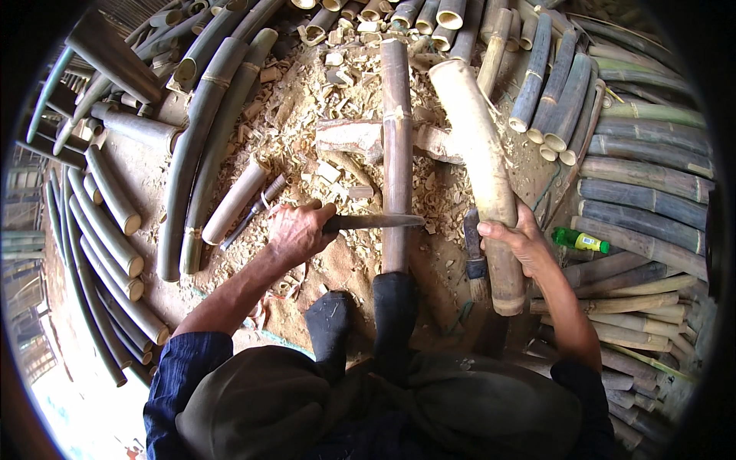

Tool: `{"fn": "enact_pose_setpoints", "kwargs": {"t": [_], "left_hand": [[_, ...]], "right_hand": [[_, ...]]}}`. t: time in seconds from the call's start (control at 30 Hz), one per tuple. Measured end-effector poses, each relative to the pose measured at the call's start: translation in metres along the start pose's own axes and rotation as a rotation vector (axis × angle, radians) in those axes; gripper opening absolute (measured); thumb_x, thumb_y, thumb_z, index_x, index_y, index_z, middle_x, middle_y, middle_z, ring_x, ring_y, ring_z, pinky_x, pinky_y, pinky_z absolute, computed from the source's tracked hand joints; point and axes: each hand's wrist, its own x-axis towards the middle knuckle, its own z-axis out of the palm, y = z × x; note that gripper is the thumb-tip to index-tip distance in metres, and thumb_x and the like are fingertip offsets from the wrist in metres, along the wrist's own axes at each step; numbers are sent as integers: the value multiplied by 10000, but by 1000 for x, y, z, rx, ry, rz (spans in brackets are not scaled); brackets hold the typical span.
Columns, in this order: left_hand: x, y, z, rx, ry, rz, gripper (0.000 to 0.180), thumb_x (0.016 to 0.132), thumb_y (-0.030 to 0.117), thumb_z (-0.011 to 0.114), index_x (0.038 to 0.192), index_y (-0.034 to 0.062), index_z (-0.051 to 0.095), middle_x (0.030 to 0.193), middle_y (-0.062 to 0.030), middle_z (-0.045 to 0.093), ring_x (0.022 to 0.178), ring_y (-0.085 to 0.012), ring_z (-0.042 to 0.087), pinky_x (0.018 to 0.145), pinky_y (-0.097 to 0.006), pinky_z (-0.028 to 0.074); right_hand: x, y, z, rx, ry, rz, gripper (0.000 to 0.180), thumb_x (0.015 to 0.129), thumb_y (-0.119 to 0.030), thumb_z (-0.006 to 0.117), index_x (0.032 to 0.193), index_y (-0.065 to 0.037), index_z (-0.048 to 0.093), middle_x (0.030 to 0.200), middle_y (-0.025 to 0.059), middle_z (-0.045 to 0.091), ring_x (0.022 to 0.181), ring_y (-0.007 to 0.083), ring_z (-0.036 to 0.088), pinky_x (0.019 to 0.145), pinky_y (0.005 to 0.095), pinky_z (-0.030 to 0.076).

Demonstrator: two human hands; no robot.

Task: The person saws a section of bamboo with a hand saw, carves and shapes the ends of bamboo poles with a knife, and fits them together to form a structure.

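My left hand is closed round the handle of a knife. Its dark blade points right and crosses over a brown bamboo pole. My right hand grips the lower part of a thick bamboo piece, pale and shaved over most of its length and brown at the near end. That piece is tilted, its far end leaning left. The brown pole crosses a short log, and its near end meets my dark-covered foot.
Pale shavings cover the ground ahead. Long dark bamboo pieces lie left; several stacked lengths line the right. A green bottle lies beside my right forearm. A dark-wrapped tool rests near the held bamboo.
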Motion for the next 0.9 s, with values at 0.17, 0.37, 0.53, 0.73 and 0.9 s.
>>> {"fn": "enact_pose_setpoints", "kwargs": {"t": [0.17,0.37,0.53,0.73,0.9], "left_hand": [[8,-4,-1,-6,-10,-44,192,900,269,759,942,101,676,822,-72,672,691,-268,690,612,-443,560],[11,-11,2,157,-131,-76,137,978,137,582,925,79,695,807,-120,702,616,-248,662,554,-435,556],[20,-16,12,167,-130,-45,139,966,28,557,901,58,676,775,-117,705,593,-213,653,489,-408,542],[12,-20,19,184,-63,8,112,979,55,555,939,43,659,790,-129,699,593,-226,663,464,-414,533],[16,-16,16,216,-60,-46,78,937,24,572,934,36,648,891,-163,711,627,-258,678,463,-431,535]], "right_hand": [[9,-2,4,-536,-14,-336,826,741,-325,880,1395,6,501,1133,188,668,996,247,675,953,368,538],[10,-3,2,-1270,-299,-986,891,656,-347,935,1394,-70,522,1104,199,660,980,330,699,919,462,595],[78,7,-23,-1708,-317,-1036,824,667,-342,908,1329,-28,531,1125,186,661,992,314,684,873,471,612],[59,11,-1,-1308,-494,-1657,751,673,-337,908,1239,1,547,1020,162,655,925,294,689,781,434,620],[66,-3,-4,-1674,-319,-1078,733,663,-353,909,1201,0,558,975,164,663,872,288,685,767,387,607]]}}
